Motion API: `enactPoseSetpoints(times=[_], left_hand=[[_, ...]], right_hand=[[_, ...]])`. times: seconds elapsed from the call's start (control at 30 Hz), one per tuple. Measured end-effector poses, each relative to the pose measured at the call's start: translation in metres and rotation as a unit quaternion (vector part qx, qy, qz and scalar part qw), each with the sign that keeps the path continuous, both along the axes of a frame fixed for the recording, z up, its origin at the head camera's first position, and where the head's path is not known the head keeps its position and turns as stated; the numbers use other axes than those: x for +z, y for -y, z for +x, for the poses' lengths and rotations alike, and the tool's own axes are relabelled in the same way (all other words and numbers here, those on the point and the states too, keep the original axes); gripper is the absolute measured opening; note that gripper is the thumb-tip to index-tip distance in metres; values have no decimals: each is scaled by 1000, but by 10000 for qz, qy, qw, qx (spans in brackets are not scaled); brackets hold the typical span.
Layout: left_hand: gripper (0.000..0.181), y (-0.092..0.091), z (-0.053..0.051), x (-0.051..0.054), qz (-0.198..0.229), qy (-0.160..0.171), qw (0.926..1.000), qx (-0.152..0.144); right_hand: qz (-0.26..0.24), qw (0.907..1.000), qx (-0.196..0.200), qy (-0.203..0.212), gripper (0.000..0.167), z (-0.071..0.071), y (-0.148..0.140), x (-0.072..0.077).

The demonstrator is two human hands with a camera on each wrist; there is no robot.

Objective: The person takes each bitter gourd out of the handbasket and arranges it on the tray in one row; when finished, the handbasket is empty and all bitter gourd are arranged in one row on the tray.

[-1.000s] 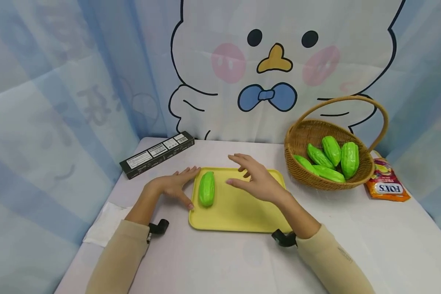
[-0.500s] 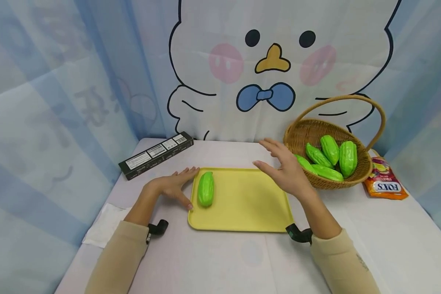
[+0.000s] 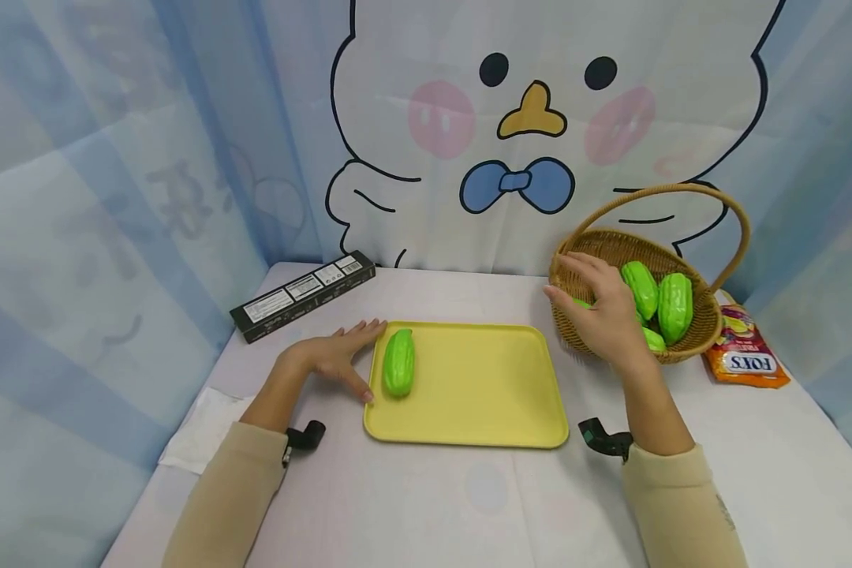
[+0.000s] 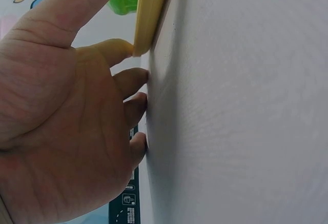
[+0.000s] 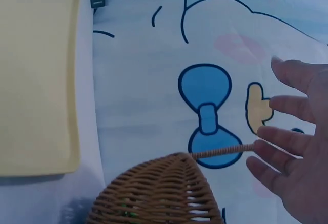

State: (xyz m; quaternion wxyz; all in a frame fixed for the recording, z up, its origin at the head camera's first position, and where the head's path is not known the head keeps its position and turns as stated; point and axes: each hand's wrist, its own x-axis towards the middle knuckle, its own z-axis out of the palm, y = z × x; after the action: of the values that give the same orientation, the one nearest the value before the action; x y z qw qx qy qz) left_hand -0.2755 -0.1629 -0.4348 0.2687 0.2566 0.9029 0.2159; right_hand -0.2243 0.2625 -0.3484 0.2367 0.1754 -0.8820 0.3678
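Note:
A yellow tray [image 3: 468,386] lies on the table with one green ridged vegetable [image 3: 398,363] at its left end. My left hand [image 3: 330,360] touches the tray's left edge with fingers spread; the left wrist view shows its fingertips [image 4: 122,49] by the tray rim [image 4: 148,19]. Over the left part of a wicker basket [image 3: 681,347] hovers my right hand [image 3: 603,315], fingers apart and holding nothing. Several green vegetables [image 3: 675,308] lie in the basket, some hidden behind that hand. In the right wrist view the hand [image 5: 302,142] is above the basket [image 5: 159,193].
A long black box [image 3: 303,296] lies at the back left. At the left edge is a white cloth or tissue [image 3: 202,434]. A red and orange snack packet [image 3: 745,351] rests right of the basket, whose tall handle [image 3: 656,189] arches up. A printed curtain [image 3: 426,229] stands behind the table.
My right hand has moved right from above the tray to over the basket, still with its fingers apart. The left hand has stayed at the tray's edge.

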Motion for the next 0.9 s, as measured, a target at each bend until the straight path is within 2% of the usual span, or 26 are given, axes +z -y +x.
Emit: enactPoseSetpoints(times=[0.2,0.37,0.6,0.73,0.9], left_hand=[[142,0,-2,-1,-36,-34,10000,-4],[142,0,-2,-1,-7,-16,10000,17],[142,0,-1,-2,-3,44,10000,59],[142,-1,-1,-2,16,20,10000,72],[142,0,-1,-1,-1,32,10000,57]], right_hand=[[22,9988,-376,297,54,-5,-22,1],[-49,9974,-630,346,56,-6,-39,0],[-477,9925,-776,811,59,-6,-60,4],[-232,9912,-863,980,62,-13,-76,10],[493,9868,-870,1277,65,-27,-99,13]])
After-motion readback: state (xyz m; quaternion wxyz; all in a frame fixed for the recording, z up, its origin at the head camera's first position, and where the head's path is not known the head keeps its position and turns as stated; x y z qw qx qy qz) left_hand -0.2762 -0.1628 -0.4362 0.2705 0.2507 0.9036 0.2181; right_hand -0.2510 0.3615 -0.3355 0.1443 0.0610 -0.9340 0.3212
